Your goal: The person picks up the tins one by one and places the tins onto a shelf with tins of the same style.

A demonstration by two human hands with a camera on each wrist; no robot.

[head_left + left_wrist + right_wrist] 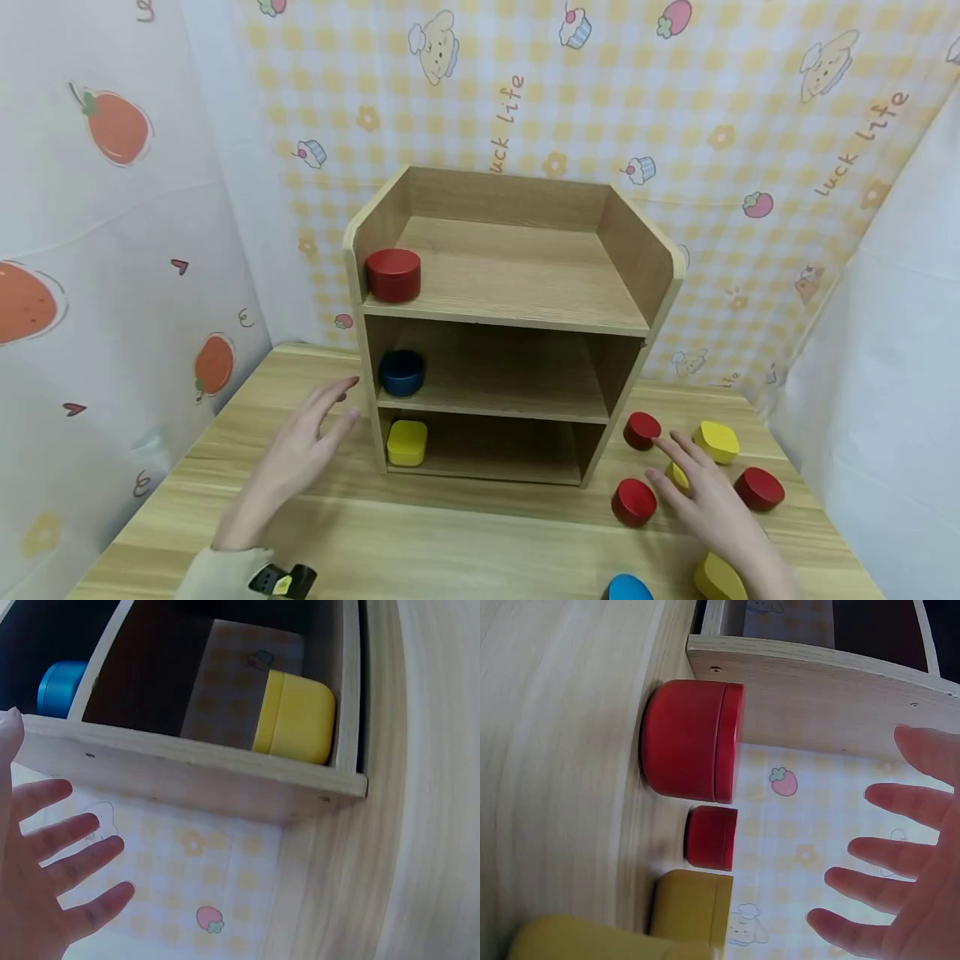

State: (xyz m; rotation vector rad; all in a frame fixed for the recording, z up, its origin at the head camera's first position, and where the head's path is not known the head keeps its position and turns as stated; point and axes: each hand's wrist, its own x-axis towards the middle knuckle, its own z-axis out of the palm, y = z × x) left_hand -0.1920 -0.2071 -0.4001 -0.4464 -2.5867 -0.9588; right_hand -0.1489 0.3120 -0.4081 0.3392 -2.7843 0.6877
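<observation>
One red box lies just left of the right hand, which is loosely spread, holding nothing; the left hand, likewise spread and empty, is left of the shelf.

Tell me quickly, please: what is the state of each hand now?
Left hand: open, holding nothing, beside the shelf.
Right hand: open, holding nothing.

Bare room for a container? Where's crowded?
Free: shelf unit levels, right of the red container, blue container and yellow container; tabletop in front, between left hand and loose blue container. Crowded: tabletop right of unit, red containers and yellow containers around the right hand.
</observation>
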